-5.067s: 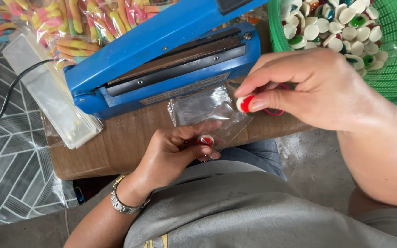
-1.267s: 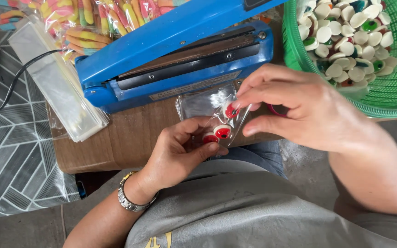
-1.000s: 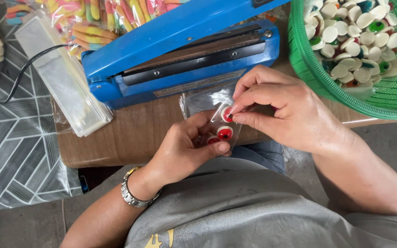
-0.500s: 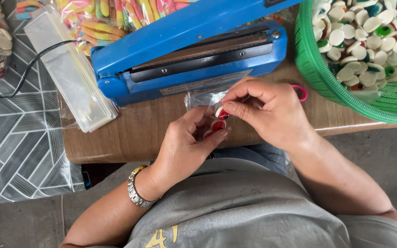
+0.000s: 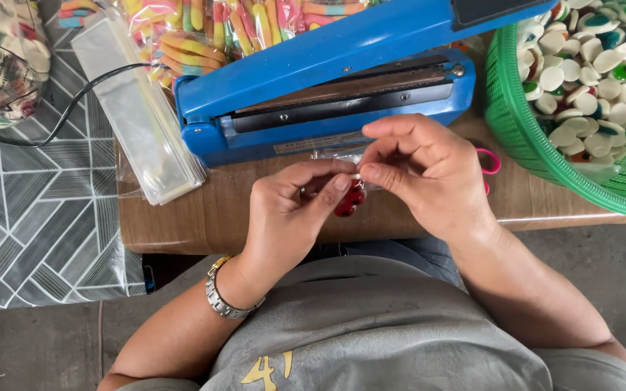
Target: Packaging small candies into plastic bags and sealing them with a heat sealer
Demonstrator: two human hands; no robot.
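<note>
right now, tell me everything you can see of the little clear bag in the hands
The small clear bag looks like thin, glossy plastic film, crinkled and mostly hidden by fingers. It hangs just above the wooden table's near edge, in front of the blue heat sealer. The left hand and right hand both pinch its top. Red and white round candies show through its lower part.
</note>
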